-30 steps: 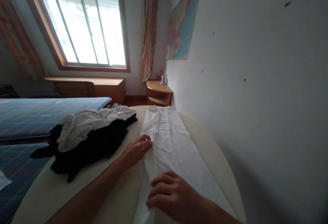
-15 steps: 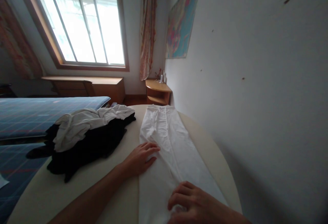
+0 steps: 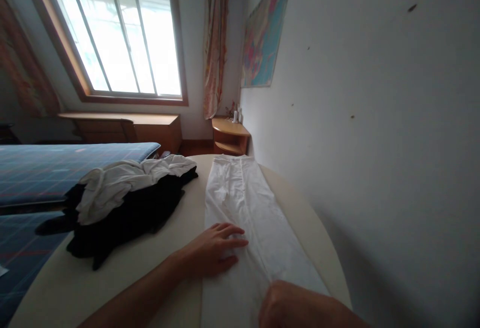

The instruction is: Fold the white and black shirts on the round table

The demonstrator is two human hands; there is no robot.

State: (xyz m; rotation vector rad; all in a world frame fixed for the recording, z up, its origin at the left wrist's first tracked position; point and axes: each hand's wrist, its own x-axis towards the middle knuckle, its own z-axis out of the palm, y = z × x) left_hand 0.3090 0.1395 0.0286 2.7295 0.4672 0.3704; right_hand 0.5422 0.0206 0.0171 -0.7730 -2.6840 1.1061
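Observation:
A pair of white trousers (image 3: 240, 203) lies lengthwise on the round table, waistband at the far end and legs running towards me. My left hand (image 3: 215, 248) rests on the left part of the trousers, open, fingers spread and pointing right. Lower down, at the bottom edge of the view, my right hand (image 3: 288, 303) is curled into a fist against the white cloth, its fingertips turned under and slightly blurred. Creases in the fabric run to its knuckles, and it appears to grip the cloth.
A heap of black clothing (image 3: 138, 223) with a crumpled white garment (image 3: 108, 188) on it lies at the table's (image 3: 176, 203) left. Beyond stand a bed with a blue plaid mattress (image 3: 75, 168), a desk (image 3: 157, 128) and a corner shelf (image 3: 230, 128). A wall (image 3: 367, 168) rises close on the right.
My left hand has slid right and nearer to me over the trousers, its fingers more spread. My right hand has turned and curled into a fist, slightly to the right.

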